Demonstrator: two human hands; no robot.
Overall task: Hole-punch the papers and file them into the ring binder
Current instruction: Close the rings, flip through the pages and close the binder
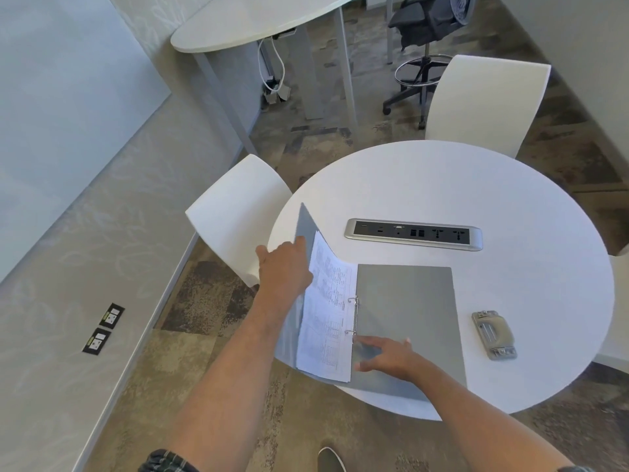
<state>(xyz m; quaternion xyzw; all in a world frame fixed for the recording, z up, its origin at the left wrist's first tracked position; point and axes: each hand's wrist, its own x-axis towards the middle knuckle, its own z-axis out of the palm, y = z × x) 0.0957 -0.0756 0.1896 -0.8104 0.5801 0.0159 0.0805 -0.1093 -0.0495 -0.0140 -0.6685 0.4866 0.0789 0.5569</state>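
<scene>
Grey binder (405, 311) cover, lifted by the left hand (284, 267) at nine o'clock, may pinch the right hand (388, 356) lying flat-fingered beside the rings (354, 315).

Illumination is bright, even and diffuse, with only soft, faint shadows. The white round table (442, 185) reads near overexposed. Wide-angle distortion bends straight lines toward the frame edges. The right hand (388, 356) shows slight motion blur.
</scene>
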